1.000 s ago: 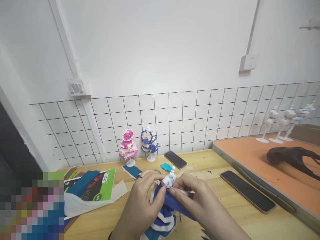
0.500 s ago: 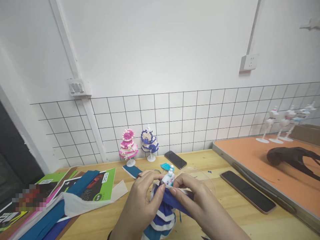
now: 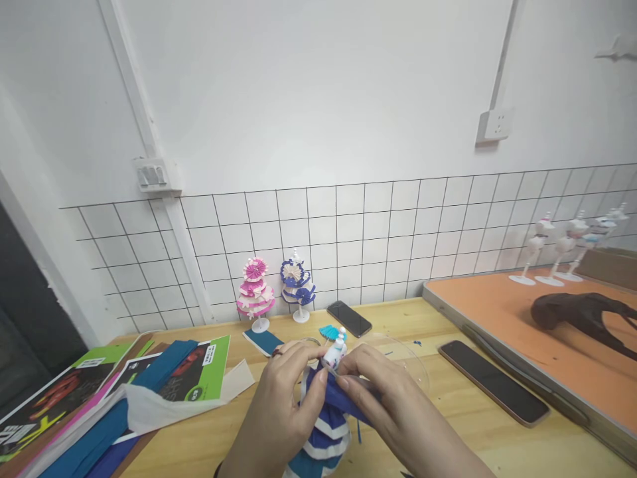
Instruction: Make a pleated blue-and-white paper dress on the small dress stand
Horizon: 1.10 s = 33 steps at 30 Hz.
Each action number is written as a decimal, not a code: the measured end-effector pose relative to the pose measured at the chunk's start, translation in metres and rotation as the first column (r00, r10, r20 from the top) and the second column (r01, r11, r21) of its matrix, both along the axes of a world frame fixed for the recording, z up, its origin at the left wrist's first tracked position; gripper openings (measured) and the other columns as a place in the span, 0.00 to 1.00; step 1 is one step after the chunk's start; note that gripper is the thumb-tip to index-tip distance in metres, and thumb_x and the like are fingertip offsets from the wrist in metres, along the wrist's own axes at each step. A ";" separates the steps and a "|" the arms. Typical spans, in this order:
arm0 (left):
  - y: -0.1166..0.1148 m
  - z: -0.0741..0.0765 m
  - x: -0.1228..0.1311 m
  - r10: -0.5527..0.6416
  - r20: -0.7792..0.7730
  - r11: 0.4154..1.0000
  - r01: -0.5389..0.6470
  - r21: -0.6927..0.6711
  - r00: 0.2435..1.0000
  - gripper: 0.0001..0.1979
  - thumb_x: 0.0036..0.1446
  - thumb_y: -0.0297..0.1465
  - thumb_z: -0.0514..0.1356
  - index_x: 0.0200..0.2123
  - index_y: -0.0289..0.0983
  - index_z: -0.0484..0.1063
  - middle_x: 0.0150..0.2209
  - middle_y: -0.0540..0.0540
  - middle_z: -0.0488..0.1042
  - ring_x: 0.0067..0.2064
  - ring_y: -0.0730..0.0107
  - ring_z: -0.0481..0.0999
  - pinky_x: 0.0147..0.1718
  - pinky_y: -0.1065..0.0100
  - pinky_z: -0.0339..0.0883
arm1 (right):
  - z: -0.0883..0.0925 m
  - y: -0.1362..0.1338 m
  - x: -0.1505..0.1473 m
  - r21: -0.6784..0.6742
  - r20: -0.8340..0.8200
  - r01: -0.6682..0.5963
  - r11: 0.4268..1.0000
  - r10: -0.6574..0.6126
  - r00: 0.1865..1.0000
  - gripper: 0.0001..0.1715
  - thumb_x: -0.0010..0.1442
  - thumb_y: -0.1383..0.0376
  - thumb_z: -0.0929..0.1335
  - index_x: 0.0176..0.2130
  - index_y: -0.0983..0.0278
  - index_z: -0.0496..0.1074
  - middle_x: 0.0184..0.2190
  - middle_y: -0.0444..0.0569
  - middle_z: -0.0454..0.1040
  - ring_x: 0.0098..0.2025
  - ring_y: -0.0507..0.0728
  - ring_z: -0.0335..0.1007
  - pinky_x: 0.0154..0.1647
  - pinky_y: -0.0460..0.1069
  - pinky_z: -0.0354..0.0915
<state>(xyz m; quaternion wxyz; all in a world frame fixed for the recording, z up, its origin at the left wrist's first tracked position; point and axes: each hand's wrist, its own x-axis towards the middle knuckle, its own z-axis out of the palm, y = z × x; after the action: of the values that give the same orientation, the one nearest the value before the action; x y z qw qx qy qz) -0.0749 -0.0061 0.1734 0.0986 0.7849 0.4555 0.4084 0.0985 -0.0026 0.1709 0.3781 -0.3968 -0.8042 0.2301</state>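
A miniature white dress form (image 3: 334, 355) leans between my hands, wearing a tiered skirt (image 3: 326, 435) in blue, teal and white. My left hand (image 3: 287, 392) is closed at the waist, thumb in front and fingers behind the form. My right hand (image 3: 385, 388) pinches a dark blue strip (image 3: 343, 398) against the front of the waist; its far end is hidden under my palm. Just beyond the form lies a small pleated turquoise piece (image 3: 329, 332).
Two decorated dress forms, one pink (image 3: 255, 292) and one navy (image 3: 297, 289), stand by the wall. Phones (image 3: 494, 382) lie on the wooden table. Coloured crepe paper strips (image 3: 164, 365) and printed sheets cover the left. An orange board (image 3: 478, 305) holds bare forms and a dark brown object.
My right fingers have shifted slightly over the waist, covering more of the torso and strip. The dress form is tilted and turned a little. My left hand stays almost still.
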 end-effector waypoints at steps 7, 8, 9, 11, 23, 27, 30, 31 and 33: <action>0.000 0.000 0.001 0.016 -0.003 1.000 -0.016 0.011 1.000 0.07 0.56 0.28 0.53 0.38 0.40 0.69 0.38 0.45 0.76 0.42 0.61 0.74 0.42 0.62 0.66 | -0.004 0.002 0.000 -0.058 -0.006 0.021 0.998 -0.022 1.000 0.10 0.65 0.65 0.58 0.33 0.60 0.64 0.28 0.42 0.69 0.29 0.52 0.66 0.29 0.45 0.60; 0.000 0.000 0.001 0.019 -0.004 1.000 -0.019 0.005 1.000 0.07 0.56 0.28 0.53 0.37 0.40 0.69 0.38 0.46 0.76 0.42 0.61 0.74 0.42 0.61 0.66 | -0.004 0.002 0.000 -0.073 -0.013 0.027 0.997 -0.028 1.000 0.10 0.65 0.65 0.58 0.33 0.60 0.64 0.27 0.42 0.69 0.29 0.52 0.66 0.28 0.45 0.60; -0.001 0.000 0.001 0.021 -0.005 1.000 -0.021 -0.001 1.000 0.07 0.56 0.28 0.53 0.37 0.40 0.69 0.38 0.46 0.76 0.42 0.61 0.74 0.43 0.61 0.66 | -0.005 0.002 0.000 -0.083 -0.016 0.033 0.996 -0.035 0.999 0.10 0.65 0.65 0.58 0.32 0.60 0.64 0.27 0.42 0.69 0.28 0.52 0.66 0.28 0.44 0.60; -0.002 0.000 0.001 0.024 -0.006 1.000 -0.024 -0.008 1.000 0.07 0.56 0.28 0.54 0.37 0.40 0.69 0.38 0.46 0.76 0.42 0.61 0.74 0.43 0.61 0.66 | -0.004 0.002 0.000 -0.089 -0.016 0.047 0.995 -0.048 0.999 0.11 0.65 0.64 0.58 0.31 0.61 0.64 0.26 0.42 0.69 0.28 0.52 0.66 0.28 0.44 0.60; -0.001 -0.003 0.003 0.037 -0.024 0.999 -0.038 -0.016 0.999 0.06 0.55 0.29 0.54 0.37 0.40 0.69 0.37 0.46 0.75 0.42 0.61 0.74 0.45 0.59 0.65 | -0.004 0.002 -0.003 -0.053 -0.020 0.065 0.996 -0.067 0.998 0.12 0.64 0.63 0.58 0.31 0.62 0.65 0.26 0.43 0.71 0.27 0.52 0.67 0.27 0.45 0.60; 0.001 -0.005 0.004 0.058 -0.022 0.998 -0.059 -0.015 0.998 0.07 0.56 0.28 0.54 0.38 0.40 0.69 0.37 0.46 0.75 0.42 0.61 0.74 0.45 0.58 0.65 | -0.005 0.002 -0.003 -0.055 -0.024 0.045 0.997 -0.047 0.999 0.11 0.64 0.65 0.59 0.31 0.62 0.66 0.26 0.43 0.70 0.27 0.52 0.66 0.28 0.45 0.60; 0.002 -0.006 0.005 0.065 -0.007 0.998 -0.065 -0.003 0.998 0.07 0.56 0.28 0.54 0.38 0.41 0.69 0.37 0.47 0.76 0.41 0.61 0.74 0.45 0.59 0.65 | -0.004 0.002 -0.001 -0.061 -0.041 0.008 0.998 -0.010 0.999 0.09 0.63 0.65 0.60 0.33 0.61 0.67 0.29 0.43 0.71 0.30 0.52 0.67 0.30 0.45 0.62; 0.002 -0.006 0.005 0.064 -0.001 0.998 -0.064 0.004 0.998 0.08 0.56 0.28 0.54 0.38 0.41 0.70 0.37 0.47 0.76 0.41 0.62 0.75 0.45 0.59 0.66 | -0.004 0.001 -0.001 -0.066 -0.048 -0.003 0.998 0.000 0.999 0.09 0.63 0.65 0.60 0.33 0.61 0.67 0.30 0.43 0.72 0.31 0.52 0.68 0.31 0.45 0.62; 0.002 -0.006 0.006 0.062 0.005 0.998 -0.062 0.023 0.998 0.08 0.56 0.28 0.54 0.38 0.41 0.70 0.37 0.47 0.77 0.41 0.63 0.75 0.44 0.61 0.66 | -0.003 0.001 -0.001 -0.072 -0.065 -0.020 0.997 0.015 0.998 0.09 0.63 0.66 0.60 0.34 0.61 0.68 0.31 0.44 0.72 0.32 0.53 0.68 0.33 0.45 0.63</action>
<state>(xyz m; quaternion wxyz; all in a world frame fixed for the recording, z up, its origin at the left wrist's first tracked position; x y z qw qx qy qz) -0.0690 -0.0043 0.1670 0.0778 0.7706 0.4745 0.4183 0.0980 -0.0013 0.1678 0.3872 -0.3956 -0.7861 0.2751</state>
